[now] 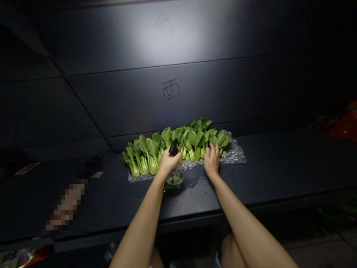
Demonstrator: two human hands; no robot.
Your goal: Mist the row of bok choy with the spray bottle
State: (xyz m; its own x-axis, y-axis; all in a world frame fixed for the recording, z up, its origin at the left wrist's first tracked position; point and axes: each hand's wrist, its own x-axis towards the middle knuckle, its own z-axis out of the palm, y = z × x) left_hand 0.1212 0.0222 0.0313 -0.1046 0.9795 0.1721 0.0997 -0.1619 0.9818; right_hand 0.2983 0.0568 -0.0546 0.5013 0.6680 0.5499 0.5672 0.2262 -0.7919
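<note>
A row of green bok choy [178,145] lies on a clear plastic sheet [235,154] on a dark shelf [279,163]. My left hand [168,163] is closed round a small clear spray bottle [175,175] with a black nozzle and greenish liquid at its bottom, held just in front of the greens. My right hand [212,160] lies flat with its fingers stretched out, touching the stems of the bok choy at the right part of the row.
Dark panelled walls with hand-drawn characters [170,89] rise behind the shelf. Wet spots [199,183] mark the shelf near the bottle. Small dark items and a card [26,168] lie at the left. Red things [344,126] sit at the far right.
</note>
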